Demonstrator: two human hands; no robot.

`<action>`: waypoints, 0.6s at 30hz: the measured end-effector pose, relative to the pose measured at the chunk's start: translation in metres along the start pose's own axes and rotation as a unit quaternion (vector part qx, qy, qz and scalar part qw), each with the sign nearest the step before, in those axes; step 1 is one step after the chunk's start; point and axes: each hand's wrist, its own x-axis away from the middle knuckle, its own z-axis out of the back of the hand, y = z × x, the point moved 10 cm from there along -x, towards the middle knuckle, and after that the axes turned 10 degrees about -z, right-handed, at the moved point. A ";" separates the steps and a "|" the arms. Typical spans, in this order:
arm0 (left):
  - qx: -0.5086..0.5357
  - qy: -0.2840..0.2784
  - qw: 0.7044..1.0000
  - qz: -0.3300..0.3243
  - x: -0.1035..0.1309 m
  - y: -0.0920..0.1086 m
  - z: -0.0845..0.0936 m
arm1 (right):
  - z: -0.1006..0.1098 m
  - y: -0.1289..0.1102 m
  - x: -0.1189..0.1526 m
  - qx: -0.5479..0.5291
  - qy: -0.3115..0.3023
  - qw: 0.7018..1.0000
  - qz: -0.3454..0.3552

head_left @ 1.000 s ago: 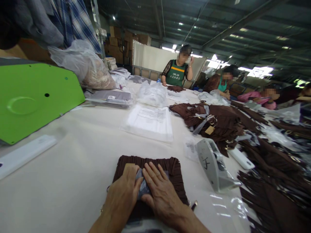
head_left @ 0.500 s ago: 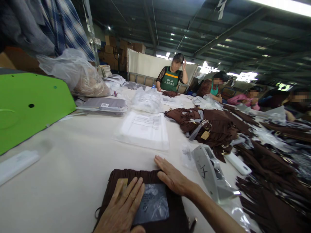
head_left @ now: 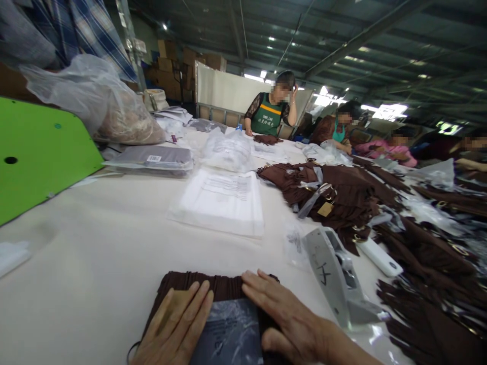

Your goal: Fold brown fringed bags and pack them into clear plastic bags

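A dark brown bag with a gathered top edge lies flat on the table at the bottom of the view. On it rests a clear plastic packet with printing, dark against the bag. My left hand lies flat on the bag's left side, fingers extended, partly covering a tan tag. My right hand presses on the upper right part, fingers stretched out and close together, beside the packet. The lower part of the bag is out of view.
To the right stand a grey metal tool, a white device and a pile of brown fringed bags. Ahead lie printed plastic bags and a grey packet. A green panel is at left. Several co-workers sit beyond.
My right hand has come down and inward onto the bag's upper right part. My left hand stays flat on the left side. The bag appears lower in view.
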 end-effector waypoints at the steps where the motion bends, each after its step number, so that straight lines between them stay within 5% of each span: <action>1: 0.005 -0.005 1.000 0.009 -0.002 -0.006 0.001 | -0.006 -0.004 0.000 0.005 -0.016 1.000 0.020; 6: 0.034 -0.037 0.994 0.098 -0.051 -0.064 0.000 | -0.032 0.000 -0.001 0.012 -0.040 0.997 0.064; 9: 0.100 -0.125 0.972 0.173 -0.100 -0.111 -0.026 | -0.033 0.007 0.001 0.013 -0.044 0.997 0.065; 11: 0.120 -0.159 0.963 0.183 -0.128 -0.134 -0.044 | -0.014 0.018 -0.006 0.021 0.000 1.000 0.017; 15: 0.133 -0.186 0.960 0.164 -0.147 -0.153 -0.077 | 0.023 0.041 -0.044 0.064 0.119 0.989 -0.059; 18: 0.131 -0.179 0.965 0.136 -0.142 -0.155 -0.089 | 0.010 0.055 -0.093 0.138 0.153 0.976 -0.066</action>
